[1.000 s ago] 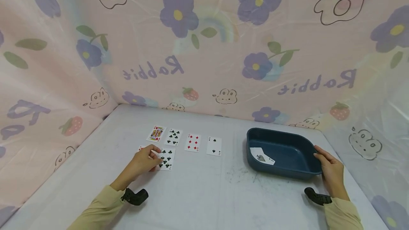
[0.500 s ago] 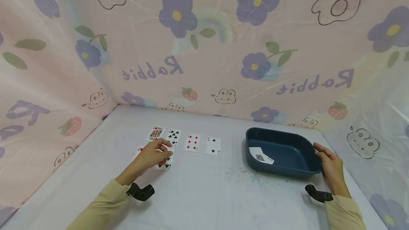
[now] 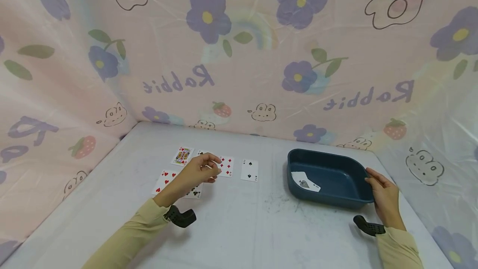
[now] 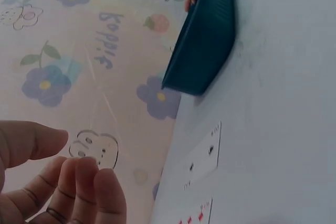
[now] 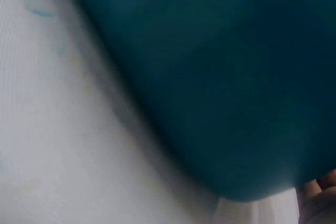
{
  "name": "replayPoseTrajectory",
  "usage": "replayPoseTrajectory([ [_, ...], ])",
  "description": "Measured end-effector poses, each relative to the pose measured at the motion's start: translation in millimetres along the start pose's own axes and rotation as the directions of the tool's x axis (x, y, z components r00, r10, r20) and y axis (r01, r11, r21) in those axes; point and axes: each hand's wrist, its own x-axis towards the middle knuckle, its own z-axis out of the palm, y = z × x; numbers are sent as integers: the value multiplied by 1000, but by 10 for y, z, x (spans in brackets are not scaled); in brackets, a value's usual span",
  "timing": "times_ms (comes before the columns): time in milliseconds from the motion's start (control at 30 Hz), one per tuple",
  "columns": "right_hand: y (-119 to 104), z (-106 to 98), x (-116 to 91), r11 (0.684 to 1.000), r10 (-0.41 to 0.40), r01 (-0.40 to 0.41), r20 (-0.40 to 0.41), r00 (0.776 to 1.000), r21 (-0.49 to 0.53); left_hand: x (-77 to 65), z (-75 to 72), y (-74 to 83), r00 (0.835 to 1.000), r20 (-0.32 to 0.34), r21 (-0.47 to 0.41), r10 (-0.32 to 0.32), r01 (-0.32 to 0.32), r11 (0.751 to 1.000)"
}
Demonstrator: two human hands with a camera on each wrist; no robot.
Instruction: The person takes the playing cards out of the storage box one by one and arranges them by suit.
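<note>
My left hand hovers over the playing cards, fingers loosely bent and nothing between thumb and fingertips. Its fingertips overlap the six of diamonds in the head view. Beneath the hand, a clubs card is partly covered, as is another behind it. A king of hearts and a hearts card lie to the left; the two of spades is farther right. With my right hand I grip the right end of a dark blue tub. Inside it lies an ace of spades.
All of this rests on a white-covered table. A printed sheet with flowers and rabbits hangs along the back and sides.
My left hand has moved right, from the lower clubs card to the six of diamonds, uncovering the hearts card. The right hand stays at the tub.
</note>
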Motion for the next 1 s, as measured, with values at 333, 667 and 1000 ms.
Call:
replayPoseTrajectory([
  [333,42,8,-7,999,-24,25,-63,998,23,194,247,212,997,40,-52,60,-57,997],
  [667,64,16,-1,999,-49,50,-63,997,3,480,489,360,975,109,122,193,-206,971],
  [1000,56,18,-11,1000,-18,17,-65,998,-9,741,784,505,915,212,293,343,-394,871],
])
